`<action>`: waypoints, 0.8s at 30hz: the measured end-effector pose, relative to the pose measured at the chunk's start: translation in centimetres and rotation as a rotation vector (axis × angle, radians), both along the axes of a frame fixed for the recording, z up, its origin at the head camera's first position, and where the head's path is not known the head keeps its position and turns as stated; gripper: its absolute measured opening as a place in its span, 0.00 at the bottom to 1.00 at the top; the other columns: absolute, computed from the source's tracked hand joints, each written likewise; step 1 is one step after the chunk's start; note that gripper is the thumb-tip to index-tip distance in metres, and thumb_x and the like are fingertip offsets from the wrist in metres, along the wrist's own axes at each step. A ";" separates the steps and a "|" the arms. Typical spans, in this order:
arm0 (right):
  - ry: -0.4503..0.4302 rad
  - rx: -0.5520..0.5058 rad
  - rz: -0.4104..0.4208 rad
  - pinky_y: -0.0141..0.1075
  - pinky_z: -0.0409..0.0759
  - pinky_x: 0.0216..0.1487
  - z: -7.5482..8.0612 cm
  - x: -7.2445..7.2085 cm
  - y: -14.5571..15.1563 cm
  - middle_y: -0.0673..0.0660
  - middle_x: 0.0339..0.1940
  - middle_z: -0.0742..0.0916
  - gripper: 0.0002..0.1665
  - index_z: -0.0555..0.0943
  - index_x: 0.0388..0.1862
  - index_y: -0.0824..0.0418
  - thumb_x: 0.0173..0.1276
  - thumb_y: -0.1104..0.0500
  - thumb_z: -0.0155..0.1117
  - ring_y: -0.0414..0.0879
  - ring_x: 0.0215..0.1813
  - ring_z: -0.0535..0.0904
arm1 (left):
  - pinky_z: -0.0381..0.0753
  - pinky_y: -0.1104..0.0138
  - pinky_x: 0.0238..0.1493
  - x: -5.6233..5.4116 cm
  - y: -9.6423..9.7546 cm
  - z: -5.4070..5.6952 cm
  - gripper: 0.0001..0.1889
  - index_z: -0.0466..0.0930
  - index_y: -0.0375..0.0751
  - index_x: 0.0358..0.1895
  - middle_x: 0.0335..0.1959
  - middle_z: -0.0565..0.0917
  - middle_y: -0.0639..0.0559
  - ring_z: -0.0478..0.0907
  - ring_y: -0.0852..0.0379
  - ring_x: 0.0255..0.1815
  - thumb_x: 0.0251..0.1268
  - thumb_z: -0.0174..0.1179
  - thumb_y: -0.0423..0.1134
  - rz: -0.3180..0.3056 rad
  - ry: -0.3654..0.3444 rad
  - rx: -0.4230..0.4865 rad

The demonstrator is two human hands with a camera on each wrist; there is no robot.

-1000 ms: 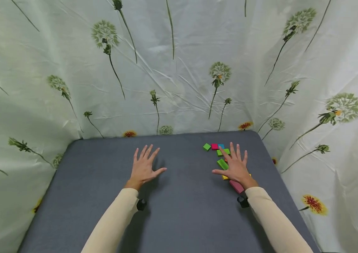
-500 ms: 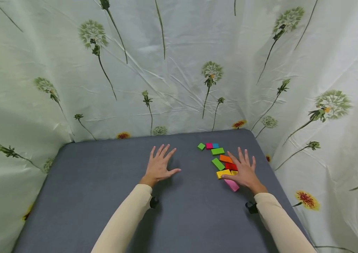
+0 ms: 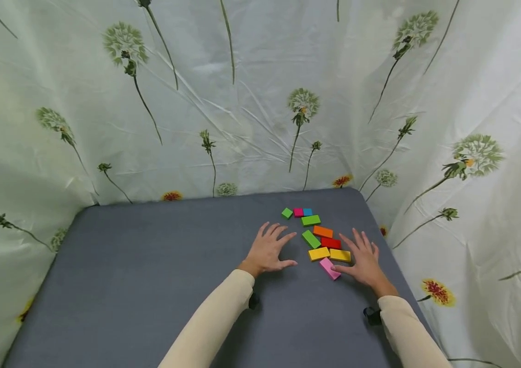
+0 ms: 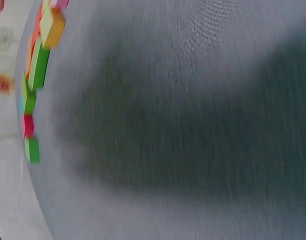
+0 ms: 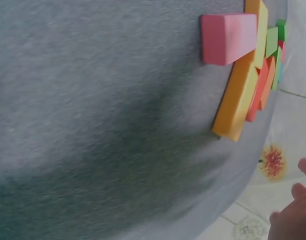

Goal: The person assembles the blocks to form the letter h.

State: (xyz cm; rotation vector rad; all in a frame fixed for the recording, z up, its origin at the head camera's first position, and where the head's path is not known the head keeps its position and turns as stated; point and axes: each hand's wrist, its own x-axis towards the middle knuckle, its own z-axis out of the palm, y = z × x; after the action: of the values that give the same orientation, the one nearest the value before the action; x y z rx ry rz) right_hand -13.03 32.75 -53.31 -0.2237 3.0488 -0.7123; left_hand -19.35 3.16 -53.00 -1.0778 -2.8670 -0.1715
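Observation:
Several coloured blocks lie loosely grouped on the grey table. Nearest the person is a pink block (image 3: 328,267), with two yellow blocks (image 3: 318,254) just behind it. Behind those come a red block (image 3: 331,243), an orange block (image 3: 322,231) and a long green block (image 3: 311,239). My left hand (image 3: 267,250) hovers left of the group, fingers spread, holding nothing. On the other side my right hand (image 3: 362,259) is spread too, its thumb overlapping the pink block in the head view. In the right wrist view, the pink block (image 5: 227,39) stands apart from the fingers (image 5: 295,215).
Farther back lie another green block (image 3: 311,220), a small green block (image 3: 287,213), a crimson block (image 3: 298,212) and a blue block (image 3: 308,211). A white curtain with dandelion print (image 3: 251,102) hangs along the back and sides of the table (image 3: 150,286).
My left hand has moved right toward the blocks. The right hand has shifted right and nearer the person, uncovering blocks that it hid before. The head view has turned slightly right.

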 end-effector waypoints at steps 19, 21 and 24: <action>0.044 -0.075 0.018 0.65 0.63 0.59 -2.2 0.0 1.6 0.68 0.57 0.77 0.29 0.78 0.57 0.66 0.56 0.60 0.74 0.66 0.59 0.68 | 0.59 0.57 0.66 1.6 8.6 -2.8 0.27 0.69 0.67 0.67 0.55 0.74 0.60 0.67 0.58 0.61 0.64 0.55 0.63 0.055 -0.119 -0.116; 0.030 -0.081 0.013 0.62 0.65 0.59 -2.4 -0.3 1.4 0.66 0.55 0.77 0.28 0.79 0.56 0.66 0.57 0.61 0.73 0.64 0.58 0.69 | 0.60 0.58 0.66 1.7 8.8 -3.1 0.27 0.70 0.67 0.66 0.53 0.75 0.60 0.67 0.58 0.60 0.64 0.56 0.62 0.073 -0.143 -0.117; 0.022 -0.082 0.008 0.60 0.67 0.58 -2.7 -0.5 1.3 0.64 0.53 0.78 0.26 0.80 0.55 0.67 0.57 0.61 0.73 0.62 0.56 0.71 | 0.61 0.58 0.64 1.8 9.0 -3.5 0.26 0.70 0.67 0.66 0.52 0.75 0.61 0.68 0.59 0.58 0.64 0.57 0.60 0.082 -0.157 -0.115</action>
State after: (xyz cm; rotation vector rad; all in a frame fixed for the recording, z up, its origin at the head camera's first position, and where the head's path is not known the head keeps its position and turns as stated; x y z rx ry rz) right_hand -13.54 34.06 -56.05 -0.2451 3.0405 -0.8408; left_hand -17.60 12.21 -56.50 -1.0054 -3.0897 -0.0919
